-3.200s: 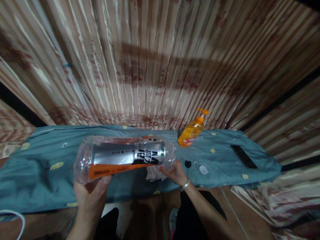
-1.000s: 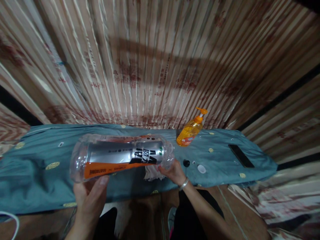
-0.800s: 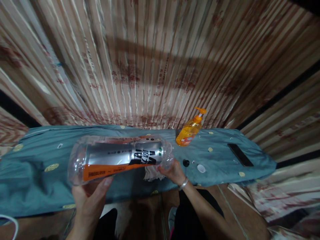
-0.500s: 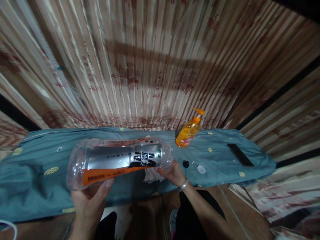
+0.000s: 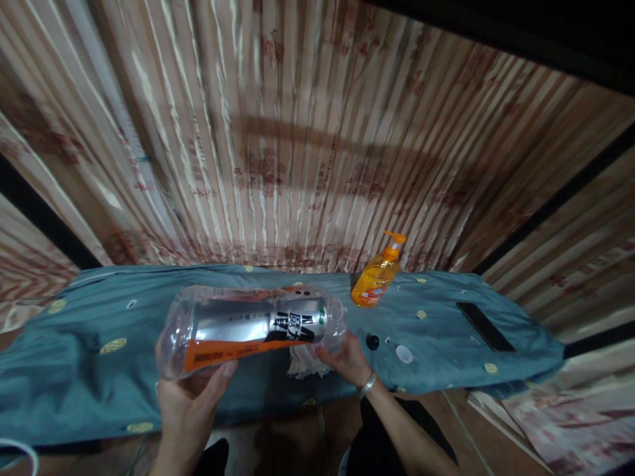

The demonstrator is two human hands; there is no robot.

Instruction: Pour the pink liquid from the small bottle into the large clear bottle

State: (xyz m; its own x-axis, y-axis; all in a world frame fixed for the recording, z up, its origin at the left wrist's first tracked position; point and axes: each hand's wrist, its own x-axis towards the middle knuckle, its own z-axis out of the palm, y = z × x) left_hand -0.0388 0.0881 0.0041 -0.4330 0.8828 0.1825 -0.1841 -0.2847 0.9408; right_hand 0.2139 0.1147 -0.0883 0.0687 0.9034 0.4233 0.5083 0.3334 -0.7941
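A large clear plastic bottle [image 5: 253, 327] with a silver and orange label lies sideways in the air above the cloth-covered surface. My left hand [image 5: 193, 396] grips it from below near its base, thumb along the orange band. At the neck end, the fingers of my right hand [image 5: 347, 360] close around the bottle; a bracelet circles that wrist. Below the bottle, beside my right hand, a crumpled whitish tissue or cloth [image 5: 305, 363] shows in part. A small black cap [image 5: 372, 342] and a white round disc [image 5: 403, 354] lie to the right of my right hand.
An orange pump bottle [image 5: 376, 277] stands toward the back of the teal patterned cloth [image 5: 431, 360]. A dark phone [image 5: 485, 326] lies at the right. Behind runs a pleated curtain [image 5: 297, 165] with red prints. A white cable [image 5: 22, 449] curves at the lower left.
The held bottle and my left hand sit slightly further right and lower in the picture. The whole scene has shifted down a little as the camera moved. Both hands keep their hold.
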